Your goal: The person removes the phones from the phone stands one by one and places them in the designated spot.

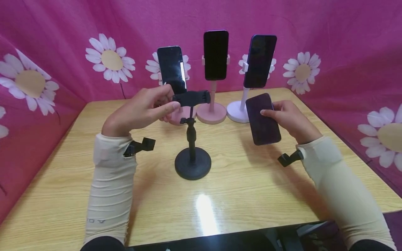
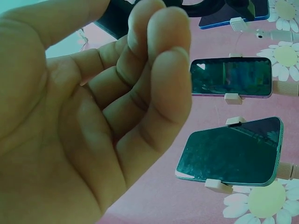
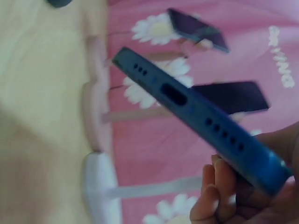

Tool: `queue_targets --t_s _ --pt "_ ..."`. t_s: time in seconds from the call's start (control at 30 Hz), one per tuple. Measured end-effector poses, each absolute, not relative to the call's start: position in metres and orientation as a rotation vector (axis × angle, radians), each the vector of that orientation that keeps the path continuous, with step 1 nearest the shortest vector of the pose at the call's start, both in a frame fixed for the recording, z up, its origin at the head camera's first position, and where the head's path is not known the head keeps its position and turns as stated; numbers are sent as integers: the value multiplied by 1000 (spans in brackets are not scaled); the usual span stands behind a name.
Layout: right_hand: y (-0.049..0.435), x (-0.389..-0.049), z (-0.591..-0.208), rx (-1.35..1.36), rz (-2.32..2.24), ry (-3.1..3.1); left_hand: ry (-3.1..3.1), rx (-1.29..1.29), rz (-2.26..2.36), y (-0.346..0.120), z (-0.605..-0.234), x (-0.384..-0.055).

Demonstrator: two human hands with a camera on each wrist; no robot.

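A black phone stand [image 1: 192, 163] with a round base stands upright on the table. My left hand [image 1: 141, 108] pinches the left end of its clamp [image 1: 196, 98] between thumb and fingers. In the left wrist view the curled fingers [image 2: 166, 93] hide most of that grip, with part of the black clamp at the top. To the right of the stand, my right hand [image 1: 292, 118] grips a dark smartphone [image 1: 262, 120] by its right edge, thumb across the screen. The right wrist view shows this phone's blue bottom edge [image 3: 196, 122] with a charging port and speaker holes.
Behind stand three more phone stands: a pink one at left holding a phone [image 1: 171, 66], a second pink stand [image 1: 211, 114] with a phone, and a pale lavender stand [image 1: 237, 113] with a tilted phone. A magenta daisy cloth [image 1: 251, 17] surrounds the wooden table [image 1: 157, 205].
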State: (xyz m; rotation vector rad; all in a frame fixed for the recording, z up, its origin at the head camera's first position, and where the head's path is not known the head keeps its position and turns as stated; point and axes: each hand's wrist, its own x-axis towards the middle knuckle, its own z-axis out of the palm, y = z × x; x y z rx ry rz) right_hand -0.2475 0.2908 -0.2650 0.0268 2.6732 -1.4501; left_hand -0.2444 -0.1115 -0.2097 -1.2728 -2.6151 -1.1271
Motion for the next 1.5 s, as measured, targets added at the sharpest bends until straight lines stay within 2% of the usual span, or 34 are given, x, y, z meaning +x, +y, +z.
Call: queue_targets --t_s 0.27,0.53,0.97,1.5 --pt "303 -264 -309 125 -1300 2591 -2631 -1265 -1125 -112 -211 -243" --pt "310 -278 -338 98 -1317 2545 -2638 -1251 -1126 -114 -210 -241" --pt "320 -284 -348 139 -1277 2472 -2629 -1272 -1124 -114 -210 -243" --pt "315 -274 -343 163 -888 2650 -2641 -1236 -1121 -111 -210 -246"
